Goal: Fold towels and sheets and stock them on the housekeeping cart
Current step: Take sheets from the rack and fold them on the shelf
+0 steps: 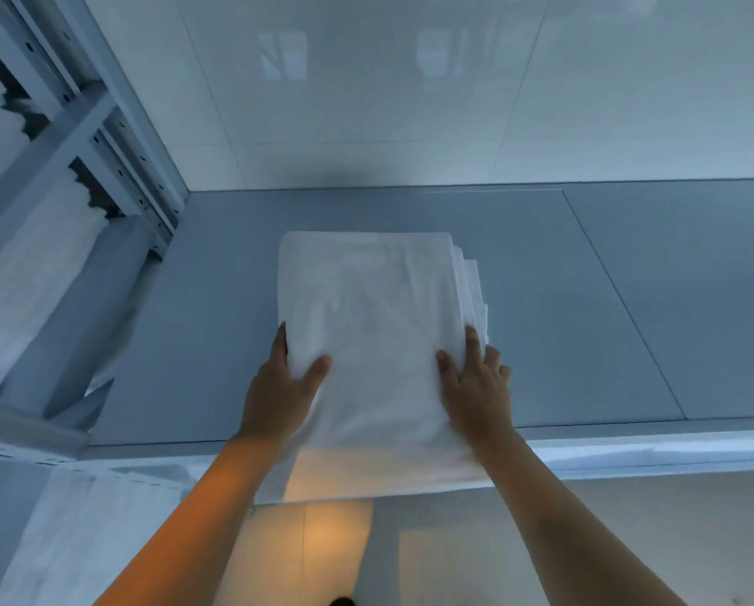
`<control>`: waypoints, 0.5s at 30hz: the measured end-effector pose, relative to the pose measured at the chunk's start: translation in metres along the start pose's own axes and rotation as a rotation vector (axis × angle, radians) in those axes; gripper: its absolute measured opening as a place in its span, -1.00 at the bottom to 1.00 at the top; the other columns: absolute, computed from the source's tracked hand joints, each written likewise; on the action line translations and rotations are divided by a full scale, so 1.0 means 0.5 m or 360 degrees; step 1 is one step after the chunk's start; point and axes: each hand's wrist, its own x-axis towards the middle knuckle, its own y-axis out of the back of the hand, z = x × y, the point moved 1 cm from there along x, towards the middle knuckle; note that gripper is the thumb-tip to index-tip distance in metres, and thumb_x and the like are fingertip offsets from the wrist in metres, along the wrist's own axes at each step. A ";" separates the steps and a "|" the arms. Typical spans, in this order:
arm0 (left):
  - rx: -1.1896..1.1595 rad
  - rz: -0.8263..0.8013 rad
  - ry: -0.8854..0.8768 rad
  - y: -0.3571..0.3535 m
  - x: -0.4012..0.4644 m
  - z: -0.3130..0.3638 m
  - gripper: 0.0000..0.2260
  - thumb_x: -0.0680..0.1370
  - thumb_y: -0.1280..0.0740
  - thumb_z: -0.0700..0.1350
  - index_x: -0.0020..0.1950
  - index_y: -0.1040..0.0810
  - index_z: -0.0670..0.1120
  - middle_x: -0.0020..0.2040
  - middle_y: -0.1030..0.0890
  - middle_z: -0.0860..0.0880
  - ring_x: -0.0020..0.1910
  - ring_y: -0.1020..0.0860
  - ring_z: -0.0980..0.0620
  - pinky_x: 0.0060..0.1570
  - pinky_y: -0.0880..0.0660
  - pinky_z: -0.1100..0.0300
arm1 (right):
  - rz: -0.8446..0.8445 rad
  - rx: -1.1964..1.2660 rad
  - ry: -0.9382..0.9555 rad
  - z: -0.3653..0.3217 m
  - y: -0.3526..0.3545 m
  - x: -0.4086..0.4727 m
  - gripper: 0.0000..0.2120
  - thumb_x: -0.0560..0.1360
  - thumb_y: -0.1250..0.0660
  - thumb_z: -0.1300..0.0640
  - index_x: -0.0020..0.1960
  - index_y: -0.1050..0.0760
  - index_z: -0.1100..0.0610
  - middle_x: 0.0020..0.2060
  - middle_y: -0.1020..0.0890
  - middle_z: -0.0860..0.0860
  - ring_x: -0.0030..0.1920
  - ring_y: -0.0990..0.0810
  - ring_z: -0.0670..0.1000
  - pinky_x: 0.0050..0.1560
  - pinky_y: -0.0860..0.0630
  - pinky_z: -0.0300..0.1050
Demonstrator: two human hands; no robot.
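A folded white sheet (375,343) lay on the grey shelf (585,299), its far end well onto the surface and its near end overhanging the front edge toward the person. The left hand (279,387) gripped the left border, thumb on top and fingers curled round the side. The right hand (475,382) lay flat on the right border, fingers straight and pressing down, holding nothing. The hands stood apart, one at each side of the bundle.

Risks noted: the layers on the right side (471,290) were fanned out and uneven, so a push from the near end would likely skew them further or let the top plies slide. The overhanging portion was unsupported; if both hands were lifted at this stage, the bundle could sag or drag off the edge. Uneven force, grip on one side and flat pressure on the other, would tend to rotate the bundle. A metal rack (82,137) holding white linen (29,273) stood to the left, well apart.
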 end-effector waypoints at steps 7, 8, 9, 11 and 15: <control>-0.0119 -0.0202 0.0389 -0.009 -0.020 0.023 0.05 0.28 -0.38 0.52 0.60 -0.19 -0.01 0.43 -0.53 -0.08 0.37 -0.53 -0.18 0.34 -0.45 -0.04 | -0.0119 0.0326 -0.0237 0.061 0.066 -0.037 -0.02 0.49 -0.32 -0.41 0.67 0.05 0.01 0.48 -0.29 0.20 0.43 -0.31 0.35 0.45 -0.26 0.26; -0.0178 -0.0214 0.0423 -0.007 -0.007 0.028 0.05 0.22 -0.39 0.54 0.54 -0.29 -0.02 0.36 -0.58 -0.04 0.33 -0.57 -0.14 0.31 -0.48 -0.03 | -0.0159 0.0323 -0.0291 0.054 0.069 -0.026 0.06 0.44 -0.32 -0.46 0.67 0.08 0.03 0.48 -0.29 0.21 0.45 -0.29 0.35 0.47 -0.23 0.25; -0.0218 -0.0212 0.0435 -0.006 0.002 0.031 0.02 0.17 -0.42 0.55 0.48 -0.38 0.00 0.29 -0.62 0.01 0.26 -0.61 -0.08 0.25 -0.51 0.00 | -0.0200 0.0299 -0.0319 0.045 0.069 -0.017 0.12 0.40 -0.32 -0.50 0.67 0.11 0.04 0.48 -0.28 0.23 0.46 -0.27 0.35 0.48 -0.21 0.25; -0.0218 -0.0198 0.0434 -0.011 0.008 0.034 -0.01 0.12 -0.48 0.55 0.42 -0.42 0.05 0.20 -0.64 0.10 0.17 -0.63 -0.01 0.14 -0.54 0.04 | -0.0254 0.0259 -0.0325 0.026 0.062 -0.009 0.19 0.34 -0.33 -0.56 0.67 0.16 0.01 0.45 -0.28 0.22 0.45 -0.28 0.36 0.46 -0.25 0.25; -0.0181 -0.0190 0.0424 -0.019 0.006 0.023 0.02 0.12 -0.51 0.53 0.45 -0.36 0.08 0.18 -0.61 0.14 0.17 -0.63 -0.03 0.07 -0.50 0.07 | -0.0258 0.0312 -0.0356 0.013 0.059 -0.019 0.20 0.26 -0.35 -0.60 0.65 0.15 -0.13 0.37 -0.35 0.18 0.32 -0.49 0.33 0.34 -0.45 0.20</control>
